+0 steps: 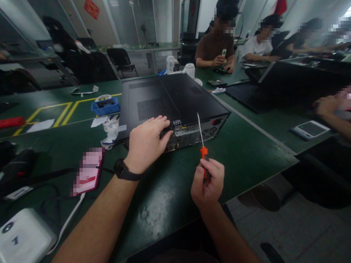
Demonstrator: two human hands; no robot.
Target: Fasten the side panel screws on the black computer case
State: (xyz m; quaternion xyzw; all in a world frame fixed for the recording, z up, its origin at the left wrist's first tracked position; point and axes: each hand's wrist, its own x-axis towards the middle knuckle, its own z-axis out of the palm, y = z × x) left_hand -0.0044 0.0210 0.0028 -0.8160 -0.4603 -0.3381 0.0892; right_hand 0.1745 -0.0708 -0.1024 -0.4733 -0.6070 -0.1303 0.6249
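A black desktop computer case (178, 95) lies flat on the green table, its rear panel with ports, slots and a fan grille facing me. At that rear edge my left hand (148, 142) has its fingers curled over the top and its thumb below, closed on a dark part of the edge that is largely hidden. My right hand (207, 180) grips a screwdriver (203, 150) by its orange and black handle. The blade points up and away, in front of the rear panel; whether the tip touches the case is unclear.
Left of the case are a blue tray (105, 106) of small parts, crumpled white gloves (110, 131) and a phone (89, 170) on a cable. A white device (24, 235) sits at the lower left. Across the table a person (215, 51) handles small parts; others sit rightward.
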